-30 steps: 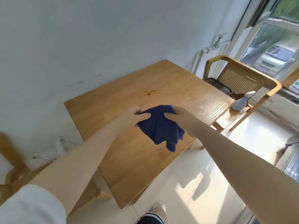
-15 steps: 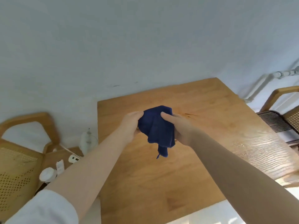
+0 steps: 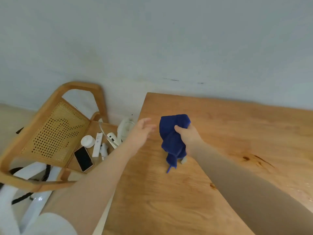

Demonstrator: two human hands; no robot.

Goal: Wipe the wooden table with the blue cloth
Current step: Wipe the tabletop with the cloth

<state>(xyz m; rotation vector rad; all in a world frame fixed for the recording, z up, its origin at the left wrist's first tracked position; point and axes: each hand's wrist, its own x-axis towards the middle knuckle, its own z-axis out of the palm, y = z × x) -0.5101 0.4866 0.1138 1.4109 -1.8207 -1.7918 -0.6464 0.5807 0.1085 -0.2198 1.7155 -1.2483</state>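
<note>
Fingers (image 3: 177,128) of right hand (image 3: 189,136) bunch blue cloth (image 3: 172,141); left hand (image 3: 142,131) spread beside chair (image 3: 50,131).

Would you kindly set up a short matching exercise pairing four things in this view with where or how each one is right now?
Things:
1. cloth
2. left hand
3. phone
4. right hand

States:
A. lying on the chair seat
B. open, holding nothing
C. gripping blue fabric
D. bunched, hanging over the table

Pairs: 1-D, 2-B, 3-A, 4-C
</note>
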